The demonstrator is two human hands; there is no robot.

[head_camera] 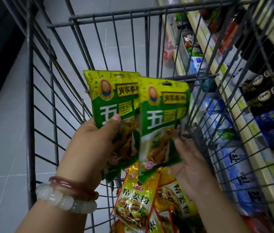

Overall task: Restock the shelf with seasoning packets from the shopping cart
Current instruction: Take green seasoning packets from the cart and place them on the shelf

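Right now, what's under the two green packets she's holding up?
Under the green packets, yellow packets lie in the cart. The green ones and both hands cover part of the pile, so its count is unclear.

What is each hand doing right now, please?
Left hand: pinching a green five-spice seasoning packet.
Right hand: holding a second green seasoning packet.

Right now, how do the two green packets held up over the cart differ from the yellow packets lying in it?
The green packets are lifted above the cart, the left hand gripping one and the right hand at the other; the yellow packets lie loose on the cart floor. The green ones stand nearly upright and overlap; the yellow ones lie flat and jumbled. The printed characters differ. Both show a food picture.
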